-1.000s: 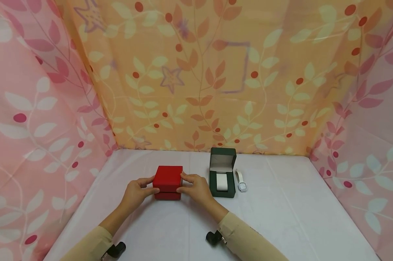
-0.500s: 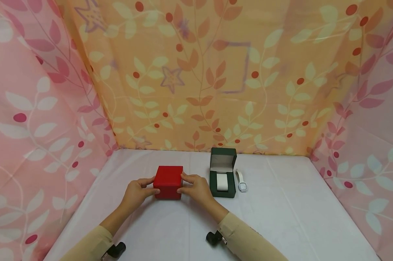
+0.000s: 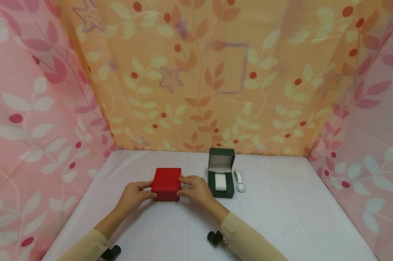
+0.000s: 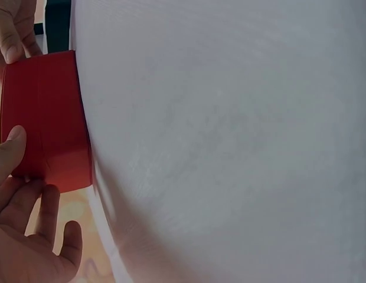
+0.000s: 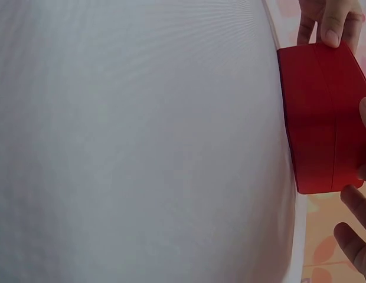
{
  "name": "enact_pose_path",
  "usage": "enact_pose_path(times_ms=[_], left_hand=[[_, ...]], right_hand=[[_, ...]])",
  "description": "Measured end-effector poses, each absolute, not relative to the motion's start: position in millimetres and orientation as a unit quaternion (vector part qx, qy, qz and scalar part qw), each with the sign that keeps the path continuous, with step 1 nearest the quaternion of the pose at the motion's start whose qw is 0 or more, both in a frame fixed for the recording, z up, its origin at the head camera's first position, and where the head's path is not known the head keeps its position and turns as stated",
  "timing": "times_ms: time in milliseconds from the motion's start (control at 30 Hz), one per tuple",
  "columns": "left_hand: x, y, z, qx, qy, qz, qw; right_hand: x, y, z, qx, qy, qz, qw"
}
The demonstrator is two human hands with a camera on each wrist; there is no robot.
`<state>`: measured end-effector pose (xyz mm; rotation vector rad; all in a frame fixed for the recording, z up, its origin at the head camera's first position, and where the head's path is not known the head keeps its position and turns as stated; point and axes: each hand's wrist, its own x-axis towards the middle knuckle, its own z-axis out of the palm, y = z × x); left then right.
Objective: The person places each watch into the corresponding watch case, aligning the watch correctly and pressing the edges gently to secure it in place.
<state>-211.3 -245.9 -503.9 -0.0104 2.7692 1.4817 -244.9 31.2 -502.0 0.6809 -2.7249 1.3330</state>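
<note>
A red lidded box (image 3: 166,179) sits on the white-covered table, left of the middle in the head view, its lid down. My left hand (image 3: 131,196) grips its left side, the thumb at the front corner. On the opposite side my right hand (image 3: 197,191) holds it the same way. The left wrist view shows the red box (image 4: 44,106) with the left thumb on its front and fingers along its side; the outer fingers stand off it. From the right wrist, the box (image 5: 310,118) shows a thin seam between lid and base.
Right of the red box stands a dark green watch box (image 3: 229,185), lid up, with a white cushion (image 3: 220,182) inside. A wristwatch (image 3: 241,186) with a white strap lies beside it. Patterned cloth (image 3: 196,90) hangs behind and at both sides.
The red box's lid has come down onto its base; a dark gap seen one second ago has closed. Both hands keep their places on the box. The head view has shifted slightly.
</note>
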Motion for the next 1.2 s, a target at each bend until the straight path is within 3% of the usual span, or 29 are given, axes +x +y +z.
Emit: enact_pose_path(times_ms=[433,967,1200], left_hand=[[-207.0,-245.5,-497.0,0.02,0.895,0.445,0.005],[-197.9,-249.6,-492.9,0.071,0.913,0.398,-0.05],[-191.3,-249.0,-487.7,0.062,0.916,0.392,-0.055]], right_hand=[[-249.0,37.0,-498.4,0.242,-0.882,0.405,0.011],[-243.4,48.3,-487.9,0.298,-0.882,0.365,-0.024],[-236.9,55.2,-481.9,0.336,-0.884,0.325,0.015]])
